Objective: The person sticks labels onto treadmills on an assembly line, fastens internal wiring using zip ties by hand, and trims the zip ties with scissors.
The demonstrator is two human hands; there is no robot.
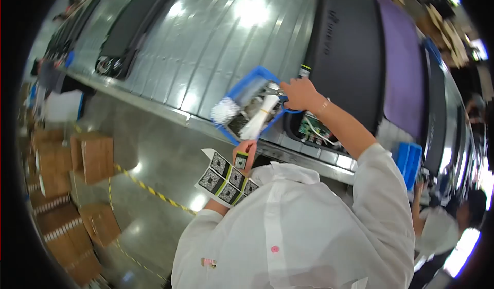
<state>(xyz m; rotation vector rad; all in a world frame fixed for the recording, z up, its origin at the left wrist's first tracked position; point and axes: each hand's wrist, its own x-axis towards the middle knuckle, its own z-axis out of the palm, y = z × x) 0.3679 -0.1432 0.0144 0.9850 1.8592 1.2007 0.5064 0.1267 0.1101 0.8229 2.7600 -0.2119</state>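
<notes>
My right hand (299, 94) is closed at the right rim of a blue bin (237, 89), on what looks like the dark handle of a tool; the rest of it is hard to make out. In the bin lie a white banded bundle (260, 116), white ties (225, 111) and small metal parts. Below the bin, my left hand (247, 152) is closed near a black and yellow label (241, 160). A sheet of QR-code labels (226, 178) lies over my left forearm. Beside my right arm, a green circuit board (311, 128) shows in the end of a black treadmill deck (347, 47).
The bin rests on a metal roller line (206, 47). More decks stand left and right, one with a purple cover (399, 62). A blue crate (409, 160) and a co-worker (437, 222) are at the right. Cardboard boxes (92, 158) stand on the floor at left.
</notes>
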